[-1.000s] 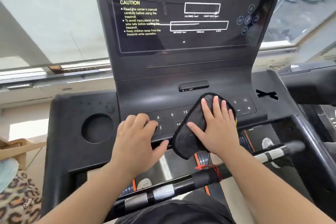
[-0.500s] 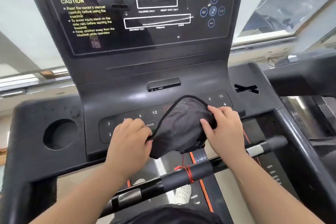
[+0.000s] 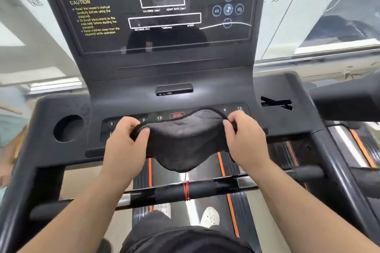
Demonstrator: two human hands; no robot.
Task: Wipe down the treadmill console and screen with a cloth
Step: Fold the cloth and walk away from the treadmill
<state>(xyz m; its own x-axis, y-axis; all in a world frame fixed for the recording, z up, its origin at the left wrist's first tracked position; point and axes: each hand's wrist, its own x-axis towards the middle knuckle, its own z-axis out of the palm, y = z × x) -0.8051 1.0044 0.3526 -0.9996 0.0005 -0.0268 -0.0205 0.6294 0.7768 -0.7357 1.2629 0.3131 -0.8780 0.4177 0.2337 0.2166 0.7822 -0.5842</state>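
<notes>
A dark grey cloth (image 3: 183, 139) hangs stretched between both my hands just in front of the treadmill console (image 3: 170, 76). My left hand (image 3: 125, 146) pinches its left corner, and my right hand (image 3: 244, 141) pinches its right corner. The cloth covers part of the button strip (image 3: 158, 118), where numbers and a red stop key show. Above rises the black glossy screen (image 3: 164, 10) with yellow caution text at left and round music icons at right.
A round cup holder (image 3: 68, 128) sits left of the buttons. A black crossbar (image 3: 195, 190) with a red cord runs across below my hands. Under it lie the belt with orange stripes and my white shoes (image 3: 209, 216). Windows flank the console.
My left hand left the button strip and took the cloth's left corner. Both hands then pulled the cloth apart and lifted it off the buttons.
</notes>
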